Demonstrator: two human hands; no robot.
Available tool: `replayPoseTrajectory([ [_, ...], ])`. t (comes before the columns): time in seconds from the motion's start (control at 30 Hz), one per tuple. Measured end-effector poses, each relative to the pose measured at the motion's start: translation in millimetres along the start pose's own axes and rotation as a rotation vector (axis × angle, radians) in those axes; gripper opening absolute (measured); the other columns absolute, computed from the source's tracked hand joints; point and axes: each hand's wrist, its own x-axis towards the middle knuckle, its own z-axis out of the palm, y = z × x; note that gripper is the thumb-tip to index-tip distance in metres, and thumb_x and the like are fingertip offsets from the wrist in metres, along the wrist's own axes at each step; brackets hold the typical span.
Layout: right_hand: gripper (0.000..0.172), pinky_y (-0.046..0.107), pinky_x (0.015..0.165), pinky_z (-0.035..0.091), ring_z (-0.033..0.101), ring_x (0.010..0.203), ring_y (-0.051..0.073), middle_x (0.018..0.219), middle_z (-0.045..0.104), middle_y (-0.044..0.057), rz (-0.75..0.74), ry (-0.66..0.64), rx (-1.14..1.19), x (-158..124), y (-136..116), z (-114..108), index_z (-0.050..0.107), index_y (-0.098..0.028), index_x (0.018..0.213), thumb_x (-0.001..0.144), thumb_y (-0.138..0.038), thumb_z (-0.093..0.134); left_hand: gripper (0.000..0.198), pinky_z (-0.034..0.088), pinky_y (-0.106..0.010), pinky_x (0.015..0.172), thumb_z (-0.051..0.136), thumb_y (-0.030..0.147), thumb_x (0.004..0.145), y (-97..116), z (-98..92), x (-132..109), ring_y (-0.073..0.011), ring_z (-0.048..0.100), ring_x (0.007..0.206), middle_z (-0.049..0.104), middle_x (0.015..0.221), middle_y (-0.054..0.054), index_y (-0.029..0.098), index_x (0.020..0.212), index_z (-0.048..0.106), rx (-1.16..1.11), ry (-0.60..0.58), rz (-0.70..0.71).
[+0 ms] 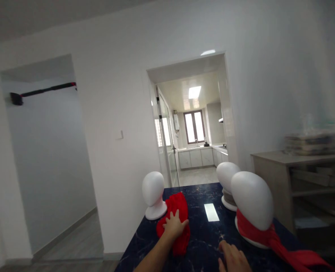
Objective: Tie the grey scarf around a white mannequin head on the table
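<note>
Writing shows nowhere. Left hand (174,225) lies flat, fingers spread, on the red cloth (175,219) on the bench (204,234) beside a white head (153,194). Right hand (234,258) rests open on the bench, near the scarfed head (252,206).

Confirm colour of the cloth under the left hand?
Red. The bunched red cloth lies on the dark marbled table under the left hand; head view.
</note>
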Motion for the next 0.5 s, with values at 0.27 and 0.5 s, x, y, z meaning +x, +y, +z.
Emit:
replayPoseTrajectory([
  [0.27,0.015,0.039,0.084,0.046,0.067,0.092,0.026,0.093,0.072,0.004,0.044,0.265,0.087,-2,-45,-58,0.065,-0.024,0.094,0.086,-0.015,0.056,0.06,0.024,-0.056,0.129,0.046,0.025,0.096,-23,75.8,-38,-0.04,0.027,0.16,0.033,0.172,-0.018,0.018,0.155,0.052,0.542,0.023,0.29],
  [0.5,0.013,0.034,0.077,0.048,0.068,0.082,0.024,0.084,0.071,0.004,0.392,0.463,0.292,-14,69,-148,0.059,-0.025,0.085,0.087,-0.038,0.059,0.076,0.031,-0.044,0.131,0.065,0.034,0.08,-7,101.1,-89,-0.0328,0.036,0.158,0.042,0.167,-0.019,0.01,0.151,0.056,0.133,-0.285,0.412],
])
